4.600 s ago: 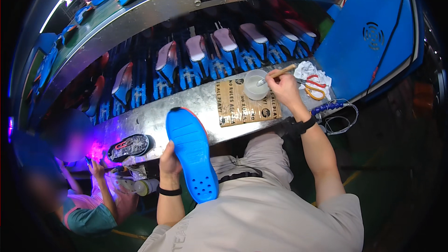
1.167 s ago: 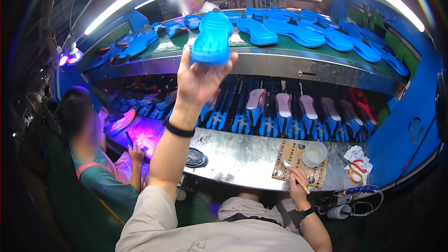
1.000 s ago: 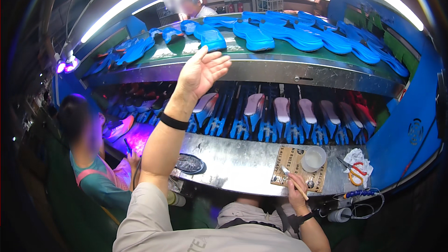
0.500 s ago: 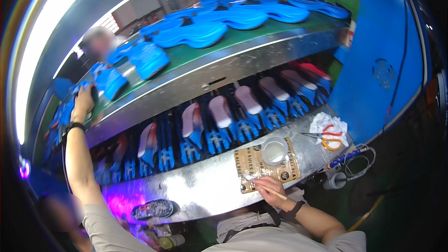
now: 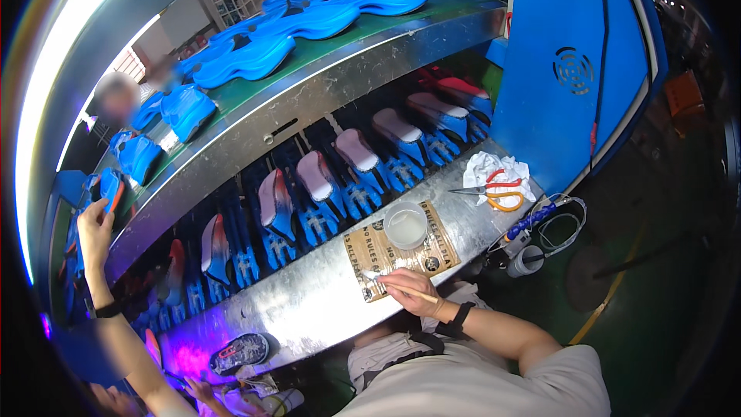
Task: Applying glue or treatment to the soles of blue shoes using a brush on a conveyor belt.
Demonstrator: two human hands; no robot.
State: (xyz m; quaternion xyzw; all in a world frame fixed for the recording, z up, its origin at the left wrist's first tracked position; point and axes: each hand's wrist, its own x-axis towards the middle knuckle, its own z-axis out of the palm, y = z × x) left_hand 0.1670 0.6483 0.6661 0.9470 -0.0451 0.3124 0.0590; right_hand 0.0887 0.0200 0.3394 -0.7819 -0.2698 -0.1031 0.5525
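Observation:
At the left end of the upper shelf, my left hand (image 5: 94,233) is raised with its fingers at the near end of a blue shoe sole (image 5: 113,187) that has an orange edge. The fingers look closed on that end, partly hidden by the angle. My right hand (image 5: 415,292) grips a brush (image 5: 409,290) by its pale wooden handle. The brush's white tip is over a printed brown cardboard sheet (image 5: 443,251) on the metal ledge. On the sheet, just beyond this hand, stands a clear cup (image 5: 406,226) of whitish liquid.
Several blue soles (image 5: 247,58) line the green upper shelf (image 5: 363,38). Below, several blue shoe forms with pinkish bottoms (image 5: 314,174) stand in a row. Scissors (image 5: 502,193) rest on crumpled white paper (image 5: 494,166). A dark shoe (image 5: 239,353) sits on the metal ledge (image 5: 309,309). Other people are at the left.
My view has shifted right. My left hand has slid from the top of the sole to its near end, and the orange edge now shows. My right hand keeps the brush over the cardboard.

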